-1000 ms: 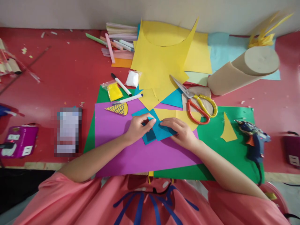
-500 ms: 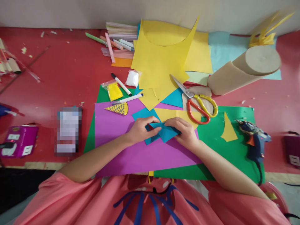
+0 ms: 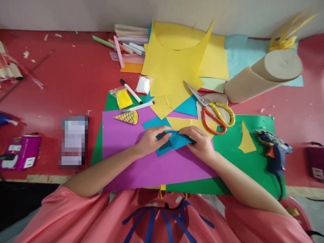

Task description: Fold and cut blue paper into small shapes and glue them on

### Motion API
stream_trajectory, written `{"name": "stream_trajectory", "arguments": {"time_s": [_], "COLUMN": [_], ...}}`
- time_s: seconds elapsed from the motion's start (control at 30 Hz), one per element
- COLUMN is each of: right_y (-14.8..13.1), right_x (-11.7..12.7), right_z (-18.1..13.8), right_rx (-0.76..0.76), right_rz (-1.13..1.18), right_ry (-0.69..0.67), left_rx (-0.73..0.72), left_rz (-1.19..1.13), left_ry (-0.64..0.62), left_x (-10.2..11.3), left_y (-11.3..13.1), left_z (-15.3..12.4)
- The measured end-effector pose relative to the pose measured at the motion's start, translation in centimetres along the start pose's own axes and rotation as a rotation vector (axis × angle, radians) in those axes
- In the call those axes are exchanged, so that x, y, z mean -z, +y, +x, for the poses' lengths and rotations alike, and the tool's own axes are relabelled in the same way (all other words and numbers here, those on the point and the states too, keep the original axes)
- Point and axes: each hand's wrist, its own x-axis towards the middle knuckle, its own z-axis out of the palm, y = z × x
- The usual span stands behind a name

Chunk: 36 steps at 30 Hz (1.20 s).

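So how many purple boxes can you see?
2. One purple box is on the left side of the red table; the other purple box is at the right, cut off by the picture's edge. More could be hidden out of view.

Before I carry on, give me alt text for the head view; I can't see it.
The left hand and right hand hold a piece of blue paper between them, above a purple sheet. Scissors lie just beyond the right hand, and a glue gun rests farther right on a green sheet.
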Motion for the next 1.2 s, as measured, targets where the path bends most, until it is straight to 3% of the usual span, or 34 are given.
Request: {"name": "stream_trajectory", "arguments": {"time_s": [0.2, 0.57, 0.8, 0.97, 1.2], "right_y": [-0.2, -0.4, -0.8, -0.8, -0.6], "right_x": [0.0, -0.7, -0.4, -0.1, -0.2], "right_z": [0.0, -0.4, 0.0, 0.3, 0.4], "right_rx": [-0.046, -0.133, -0.211, -0.312, -0.342], "right_rz": [-0.033, -0.061, 0.021, 0.100, 0.185], "right_ry": [-0.030, -0.118, -0.163, -0.167, -0.190], "left_rx": [-0.089, -0.186, -0.092, -0.010, 0.094], "left_rz": [-0.089, 0.126, 0.115, 0.014, -0.038], "left_ry": [-0.075, -0.074, -0.077, -0.158, -0.298], "left_x": [0.2, -0.4, -0.5, 0.0, 0.7], "left_y": [0.2, -0.1, -0.7, -0.6, -0.6], "left_z": [-0.2, -0.4, 0.1, 0.5, 0.6]}}
